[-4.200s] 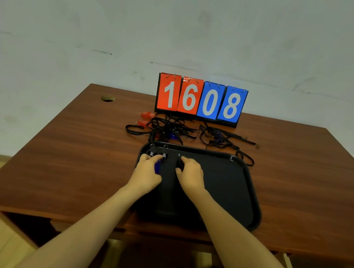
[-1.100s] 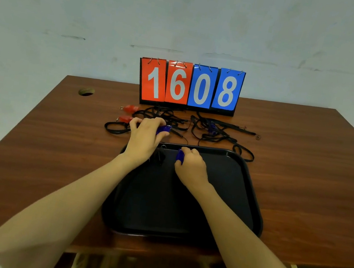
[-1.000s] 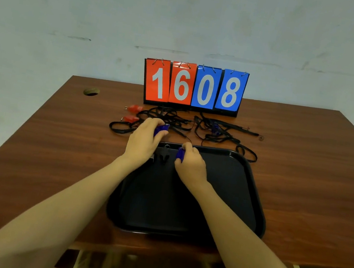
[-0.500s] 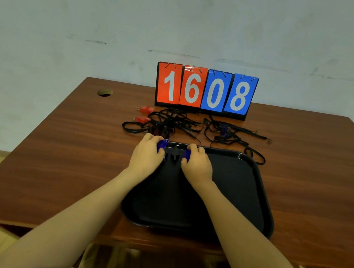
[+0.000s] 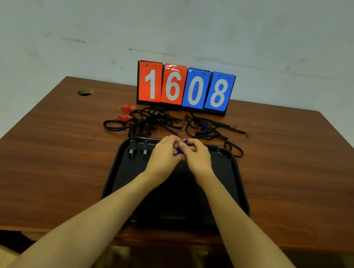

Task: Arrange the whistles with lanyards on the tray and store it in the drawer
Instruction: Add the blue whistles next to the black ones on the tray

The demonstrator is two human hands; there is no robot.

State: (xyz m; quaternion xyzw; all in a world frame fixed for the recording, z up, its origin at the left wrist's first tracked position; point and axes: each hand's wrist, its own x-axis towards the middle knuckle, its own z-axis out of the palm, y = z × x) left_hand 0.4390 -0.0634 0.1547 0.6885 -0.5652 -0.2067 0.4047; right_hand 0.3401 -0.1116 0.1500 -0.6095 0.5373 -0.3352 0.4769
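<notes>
The left hand [image 5: 163, 155] and the right hand [image 5: 197, 158] are meeting fingertip to fingertip over the far part of the tray [image 5: 236, 182]. Both are curling their fingers in and pinching a blue whistle [image 5: 179, 149] between them. Only a sliver of blue is showing, so I cannot tell whether a second whistle is hiding in either palm. The two-handed pinch is probably serving to turn the whistle so that it is pointing the same way as its neighbours before it is set down.

Just to the left, two black whistles [image 5: 131, 149] are lying side by side near the tray's far rim, rings towards the rim. It looks as if a row is being built from left to right. The tray itself is sitting square at the near edge of the worktop [image 5: 53, 149], within easy reach.

Beyond the rim, the black lanyards [image 5: 157, 120] are lying in a loose tangle, with two red whistles [image 5: 126, 108] at its left side and a dark blue one [image 5: 206, 127] caught in its right part. Most pieces are waiting there, so the arranging seems to be at an early stage. A numbered flip-board [image 5: 184, 86] is standing behind them.
</notes>
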